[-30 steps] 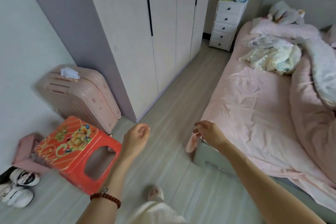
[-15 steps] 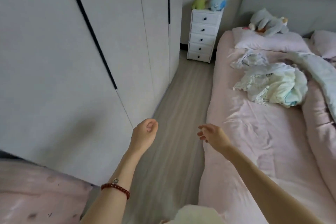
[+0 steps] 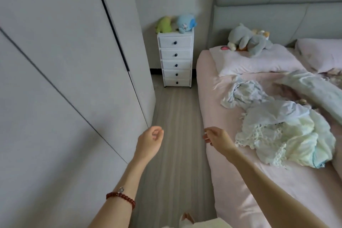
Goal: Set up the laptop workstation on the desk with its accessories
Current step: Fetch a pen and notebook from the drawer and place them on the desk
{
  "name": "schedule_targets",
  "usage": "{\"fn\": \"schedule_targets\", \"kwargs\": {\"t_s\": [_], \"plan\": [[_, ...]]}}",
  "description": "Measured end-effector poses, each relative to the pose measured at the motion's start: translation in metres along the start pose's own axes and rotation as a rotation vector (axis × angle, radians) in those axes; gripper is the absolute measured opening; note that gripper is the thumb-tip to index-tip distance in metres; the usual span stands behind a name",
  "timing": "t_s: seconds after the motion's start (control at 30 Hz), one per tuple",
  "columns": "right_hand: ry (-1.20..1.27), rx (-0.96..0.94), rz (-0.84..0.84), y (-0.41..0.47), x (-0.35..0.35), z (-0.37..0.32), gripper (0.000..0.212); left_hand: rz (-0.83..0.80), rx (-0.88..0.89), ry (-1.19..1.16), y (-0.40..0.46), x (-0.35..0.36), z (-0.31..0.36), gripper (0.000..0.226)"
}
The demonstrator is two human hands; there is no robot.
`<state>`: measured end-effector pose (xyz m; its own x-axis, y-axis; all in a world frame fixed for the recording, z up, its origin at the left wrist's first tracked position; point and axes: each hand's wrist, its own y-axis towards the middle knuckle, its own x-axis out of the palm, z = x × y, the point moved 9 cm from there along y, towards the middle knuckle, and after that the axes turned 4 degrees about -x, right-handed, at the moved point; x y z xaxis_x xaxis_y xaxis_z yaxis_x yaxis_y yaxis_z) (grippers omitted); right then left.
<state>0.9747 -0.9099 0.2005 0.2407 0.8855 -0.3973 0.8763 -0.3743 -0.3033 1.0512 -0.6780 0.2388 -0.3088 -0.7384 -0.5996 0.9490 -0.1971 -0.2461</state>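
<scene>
Flanking five drawers (image 3: 175, 65), two plush toys (image 3: 174, 24) above, seemingly empty hands.

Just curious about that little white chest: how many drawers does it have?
5, stacked one above another in the white drawer chest standing at the far end of the floor, between the wardrobe and the bed. None seem hidden.

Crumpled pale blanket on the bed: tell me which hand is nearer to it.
Right. The right hand hangs over the bed's near edge, just left of the crumpled pale blanket. The left hand is farther left, over the floor beside the wardrobe.
</scene>
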Motion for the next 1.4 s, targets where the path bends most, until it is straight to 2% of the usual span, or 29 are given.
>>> {"fn": "schedule_targets", "kwargs": {"t_s": [0.17,0.37,0.6,0.73,0.83,0.9,1.0,1.1,1.27,1.4], "plan": [[-0.022,-0.028,-0.044,0.146,0.004,-0.065,0.030,0.053,-0.029,-0.031,0.145,-0.026,0.023,0.023],[-0.076,-0.015,-0.031,0.321,0.007,-0.106,0.031,0.057,-0.049,-0.101,0.331,-0.023,0.043,0.024],[-0.117,0.041,0.036,0.536,-0.025,-0.166,0.030,0.000,-0.001,-0.061,0.580,-0.012,0.133,0.026],[-0.221,0.036,0.088,0.640,-0.056,-0.183,0.032,-0.030,0.053,0.049,0.703,0.020,0.182,0.025],[-0.337,0.010,0.108,0.727,-0.070,-0.190,0.032,-0.106,0.031,0.114,0.793,0.062,0.200,0.031],[-0.414,-0.033,0.100,0.791,-0.075,-0.192,0.034,-0.132,0.016,0.140,0.851,0.092,0.205,0.034],[-0.528,-0.067,0.012,0.891,-0.077,-0.181,0.042,-0.075,-0.059,0.155,0.933,0.130,0.201,0.037],[-0.647,-0.060,-0.074,0.982,-0.077,-0.164,0.051,-0.011,-0.169,0.197,1.011,0.161,0.190,0.040],[-0.960,-0.152,-0.106,1.048,-0.065,-0.155,0.065,0.117,-0.266,0.282,1.069,0.183,0.179,0.042],[-1.043,-0.149,-0.098,1.071,-0.058,-0.141,0.077,0.231,-0.339,0.078,1.085,0.198,0.166,0.026]]}}
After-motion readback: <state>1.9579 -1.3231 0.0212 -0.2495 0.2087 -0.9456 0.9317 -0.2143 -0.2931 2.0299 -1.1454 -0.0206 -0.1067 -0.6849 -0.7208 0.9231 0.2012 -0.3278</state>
